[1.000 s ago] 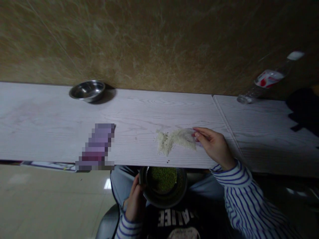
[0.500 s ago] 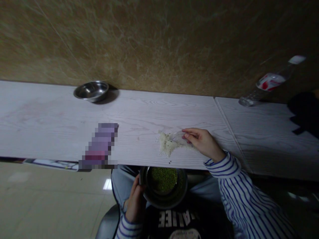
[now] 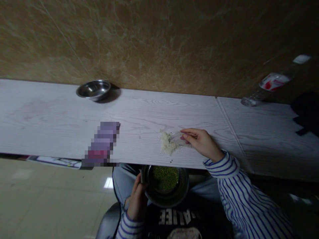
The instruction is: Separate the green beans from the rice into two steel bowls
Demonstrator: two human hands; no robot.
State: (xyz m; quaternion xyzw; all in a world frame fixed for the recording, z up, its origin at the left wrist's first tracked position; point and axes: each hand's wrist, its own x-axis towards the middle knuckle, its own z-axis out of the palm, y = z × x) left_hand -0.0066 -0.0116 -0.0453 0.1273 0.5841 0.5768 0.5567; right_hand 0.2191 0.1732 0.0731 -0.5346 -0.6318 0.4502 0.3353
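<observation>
My left hand [image 3: 137,199] grips the left rim of a dark metal bowl [image 3: 184,191], held over the lap just below the table edge. Small green beans [image 3: 164,177], like mung beans, lie inside it. Above the table, my right hand [image 3: 195,141] pinches a thin clear plastic piece [image 3: 176,136] between thumb and fingers; its exact kind is hard to make out. The plastic reaches into a small heap of white grains [image 3: 167,146], like rice. A few dark specks lie among the grains and near the table's front edge.
An empty steel bowl [image 3: 93,90] stands at the back left by the wall. A blurred-out purple flat item [image 3: 103,142] lies left of the grains. At the back right are a clear plastic bottle [image 3: 274,81] and a dark object [image 3: 306,113]. The pale wooden table [image 3: 139,116] has a seam.
The plastic piece has shifted slightly against the grains, and the heap's shape looks a little different. The whole view has moved slightly. My left hand still holds the bowl.
</observation>
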